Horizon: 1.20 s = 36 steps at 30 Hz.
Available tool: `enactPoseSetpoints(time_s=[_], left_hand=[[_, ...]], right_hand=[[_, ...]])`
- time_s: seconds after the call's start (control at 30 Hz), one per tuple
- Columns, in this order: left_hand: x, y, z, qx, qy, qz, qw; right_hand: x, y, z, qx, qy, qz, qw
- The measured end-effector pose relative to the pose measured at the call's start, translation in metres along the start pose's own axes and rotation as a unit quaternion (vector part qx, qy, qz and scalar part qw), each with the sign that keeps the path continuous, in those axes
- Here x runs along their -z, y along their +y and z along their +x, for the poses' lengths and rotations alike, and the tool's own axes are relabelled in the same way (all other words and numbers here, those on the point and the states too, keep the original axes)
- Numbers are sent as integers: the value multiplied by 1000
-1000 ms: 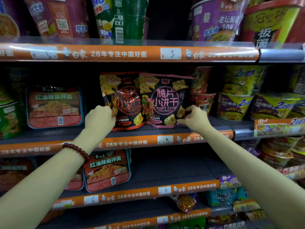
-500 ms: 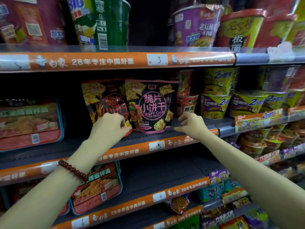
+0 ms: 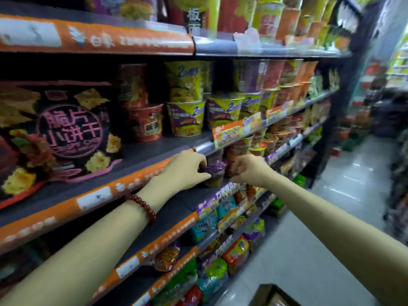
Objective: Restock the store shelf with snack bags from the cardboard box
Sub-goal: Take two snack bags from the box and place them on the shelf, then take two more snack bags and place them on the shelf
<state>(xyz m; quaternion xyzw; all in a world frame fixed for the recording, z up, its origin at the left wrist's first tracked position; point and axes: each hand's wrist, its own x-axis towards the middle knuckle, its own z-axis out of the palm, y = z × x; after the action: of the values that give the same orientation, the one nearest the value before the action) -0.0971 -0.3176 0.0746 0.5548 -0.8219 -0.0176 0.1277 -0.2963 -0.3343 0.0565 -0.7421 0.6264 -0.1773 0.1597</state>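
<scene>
Currently, head view only, blurred:
snack bag (image 3: 66,138): black with pink print, upright on the middle shelf (image 3: 141,151) at far left, clear of both hands.
left hand (image 3: 187,168): beaded bracelet (image 3: 141,204) on the wrist, fingers curled in front of the shelf's front edge, beside a purple cup (image 3: 215,173) on the level below; contact with the cup can't be told.
right hand (image 3: 249,170): loosely fisted just right of that cup, nothing visibly held.
noodle cups (image 3: 187,118): stacked on the shelf right of the bag.
cardboard box (image 3: 273,295): open corner on the floor, bottom edge of frame, under the right forearm.
</scene>
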Motion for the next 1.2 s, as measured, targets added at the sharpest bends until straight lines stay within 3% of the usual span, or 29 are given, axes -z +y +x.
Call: enactPoseSetpoints(time_s=[0.27, 0.57, 0.97, 1.2], left_hand=[[-104, 69, 78, -80, -107, -68, 989], [-216, 124, 139, -183, -218, -90, 954], [-424, 146, 136, -202, -337, -90, 915], [-566, 141, 108, -164, -386, -101, 902]], right_hand=[[2, 129, -22, -126, -15, -2, 992], [-35, 245, -57, -299, -1, 56, 953], [-206, 377, -95, -428, -51, 124, 894], [-332, 460, -125, -475, -10, 153, 867]])
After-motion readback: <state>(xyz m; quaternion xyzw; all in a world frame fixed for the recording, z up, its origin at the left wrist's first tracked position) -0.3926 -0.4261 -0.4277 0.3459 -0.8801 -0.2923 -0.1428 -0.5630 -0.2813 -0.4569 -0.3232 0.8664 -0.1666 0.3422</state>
